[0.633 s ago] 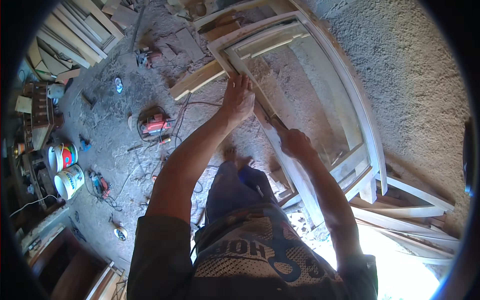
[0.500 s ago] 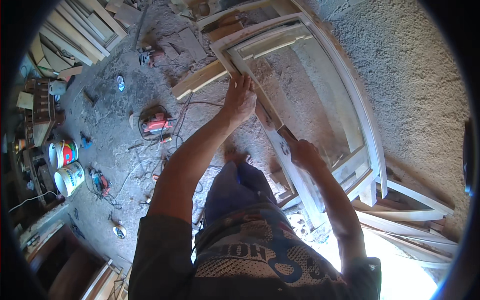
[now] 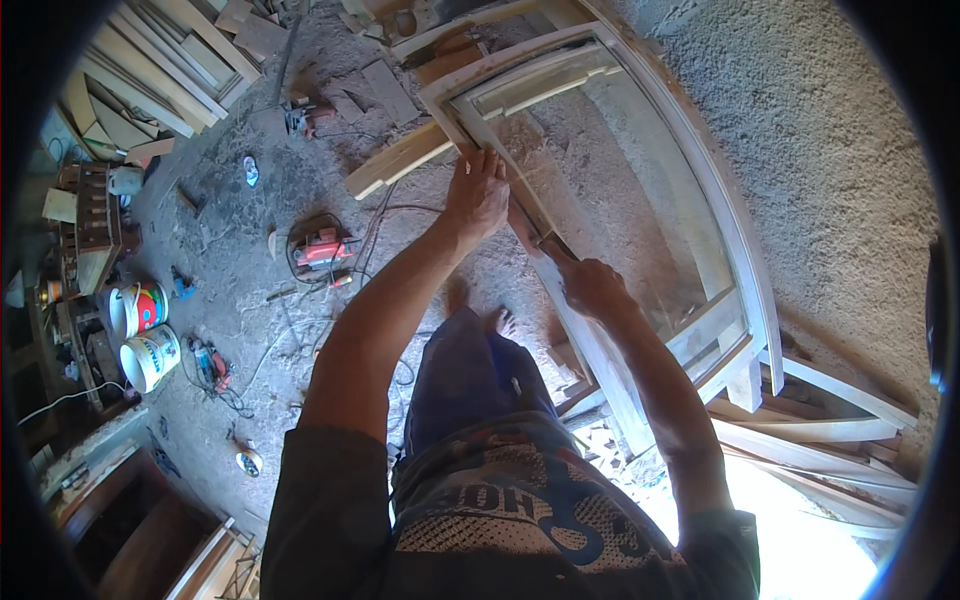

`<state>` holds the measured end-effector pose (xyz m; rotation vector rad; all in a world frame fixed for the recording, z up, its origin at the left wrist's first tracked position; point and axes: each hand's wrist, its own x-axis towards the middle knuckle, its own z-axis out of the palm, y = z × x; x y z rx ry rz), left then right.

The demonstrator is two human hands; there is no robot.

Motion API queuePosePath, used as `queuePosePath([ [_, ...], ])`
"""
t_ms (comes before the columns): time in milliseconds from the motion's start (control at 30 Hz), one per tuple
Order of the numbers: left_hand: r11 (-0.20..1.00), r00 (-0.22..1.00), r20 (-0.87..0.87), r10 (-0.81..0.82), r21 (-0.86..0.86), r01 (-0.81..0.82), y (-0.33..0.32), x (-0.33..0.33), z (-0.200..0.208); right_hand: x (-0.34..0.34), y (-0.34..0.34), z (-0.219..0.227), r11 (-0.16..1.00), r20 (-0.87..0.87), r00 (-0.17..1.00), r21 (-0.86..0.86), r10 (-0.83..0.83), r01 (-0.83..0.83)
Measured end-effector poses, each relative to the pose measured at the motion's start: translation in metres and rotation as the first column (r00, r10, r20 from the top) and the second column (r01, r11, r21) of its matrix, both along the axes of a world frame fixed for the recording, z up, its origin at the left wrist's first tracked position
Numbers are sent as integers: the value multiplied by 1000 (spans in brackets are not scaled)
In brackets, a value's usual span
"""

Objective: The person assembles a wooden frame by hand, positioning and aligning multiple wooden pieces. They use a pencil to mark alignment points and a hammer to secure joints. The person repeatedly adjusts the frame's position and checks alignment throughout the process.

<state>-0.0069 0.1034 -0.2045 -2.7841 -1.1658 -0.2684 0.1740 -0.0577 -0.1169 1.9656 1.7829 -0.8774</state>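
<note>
A large wooden frame (image 3: 606, 365), curved along its far right side, stands tilted in front of me. What fills its opening looks like a glass pane (image 3: 625, 190). My left hand (image 3: 478, 205) is closed over the near rail towards its upper end, fingers bent across the inner edge. Lower on that same rail, my right hand (image 3: 597, 288) is closed round a narrow, dark hand tool (image 3: 553, 249). The tool's tip lies along the inner edge of the rail, pointing towards my left hand. Its exact kind is hidden by my fingers.
A red power tool (image 3: 325, 250) with trailing cords lies on the dusty floor to the left. Two buckets (image 3: 150, 357) stand farther left. Boards (image 3: 150, 70) are stacked at the far left, and more timber (image 3: 810, 430) lies at the right. A rough wall (image 3: 830, 150) rises beyond the frame.
My right hand and its tool have slid up along the rail, closer to my left hand. The left hand keeps its place. My view has shifted slightly, and a foot shows more.
</note>
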Motion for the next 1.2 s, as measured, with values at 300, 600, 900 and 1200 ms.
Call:
queuePosePath([
  [300,998,980,-195,-23,-59,11,1,-3,28,-6,9,-7,998,3,1000,64,-17,17],
  [600,997,993,-106,-46,-72,38,10,-12,17,-13,26,-2,1000,35,999,13,-13,13],
  [900,996,996,-70,-63,-65,59,13,-21,18,-13,34,-5,1000,27,1000,-18,-1,1],
  [1200,997,1000,7,25,-66,-25,70,-32,18,-22,67,-6,999,46,998,-20,41,-40],
])
